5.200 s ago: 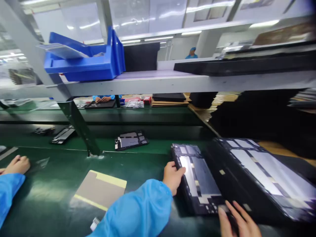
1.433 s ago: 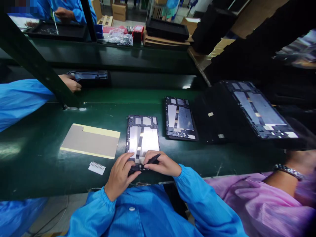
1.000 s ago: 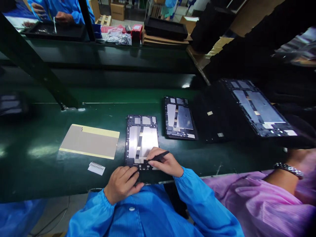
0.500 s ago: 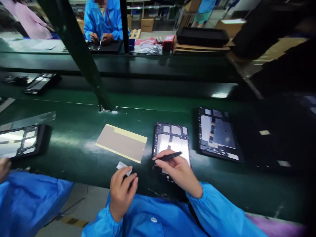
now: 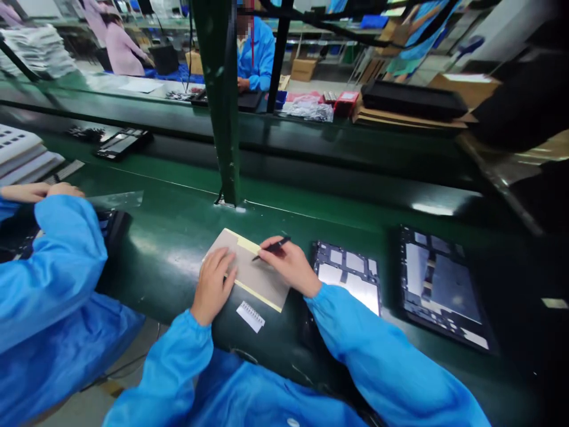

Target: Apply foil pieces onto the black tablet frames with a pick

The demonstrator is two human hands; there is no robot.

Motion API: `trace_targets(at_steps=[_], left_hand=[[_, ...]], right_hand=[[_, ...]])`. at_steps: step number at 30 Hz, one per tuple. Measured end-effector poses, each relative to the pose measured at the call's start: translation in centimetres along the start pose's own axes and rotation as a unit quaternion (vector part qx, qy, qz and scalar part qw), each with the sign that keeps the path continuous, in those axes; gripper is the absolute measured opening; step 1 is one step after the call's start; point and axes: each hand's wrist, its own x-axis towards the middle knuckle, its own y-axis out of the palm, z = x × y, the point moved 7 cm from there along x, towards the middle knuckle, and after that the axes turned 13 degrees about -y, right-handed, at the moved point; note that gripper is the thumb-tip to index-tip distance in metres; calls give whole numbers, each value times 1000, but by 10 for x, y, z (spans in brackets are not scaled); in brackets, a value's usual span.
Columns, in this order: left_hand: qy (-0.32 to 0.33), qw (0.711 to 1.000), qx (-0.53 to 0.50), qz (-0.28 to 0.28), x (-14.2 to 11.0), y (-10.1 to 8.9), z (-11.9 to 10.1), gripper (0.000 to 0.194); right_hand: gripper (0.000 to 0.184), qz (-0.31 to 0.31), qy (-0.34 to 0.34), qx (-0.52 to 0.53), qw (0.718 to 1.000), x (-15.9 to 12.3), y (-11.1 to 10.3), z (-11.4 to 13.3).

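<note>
My left hand (image 5: 214,284) lies with its fingers stretched out on the left part of a grey-brown sheet with yellow edges (image 5: 258,274). Between the thumb and fingers of my right hand (image 5: 291,264) are slim black tweezers (image 5: 276,245), their pointed end down over the sheet's upper middle. Just below the sheet is a small white label strip (image 5: 251,316) with dark marks. A tablet housing (image 5: 347,276) with bright metal plates lies to the right, partly hidden by my right sleeve.
Another open tablet (image 5: 444,284) lies farther right. A green post (image 5: 226,118) rises from the bench (image 5: 169,237) behind the sheet. At left, a co-worker's blue sleeve (image 5: 71,237) reaches over another device. Black trays (image 5: 413,98) stand at the back.
My right hand has moved left from the tablet to the sheet with the tweezers. My left hand has left the label strip and come down on the sheet. The view has swung left.
</note>
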Motion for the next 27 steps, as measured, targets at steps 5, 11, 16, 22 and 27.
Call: trace_targets(at_steps=[5, 11, 16, 22, 27], left_hand=[[1, 997, 60, 55, 24, 21, 23, 36], [2, 997, 61, 52, 17, 21, 22, 36], [0, 997, 59, 46, 18, 20, 21, 35], [5, 997, 60, 52, 19, 20, 22, 36], [1, 998, 52, 45, 17, 18, 22, 36]], right_hand=[[40, -14, 50, 80, 995, 63, 28, -48], [44, -8, 62, 93, 994, 73, 30, -74], [43, -11, 67, 100, 993, 71, 32, -77], [41, -8, 71, 112, 991, 71, 32, -74], [44, -9, 69, 124, 990, 75, 35, -73]])
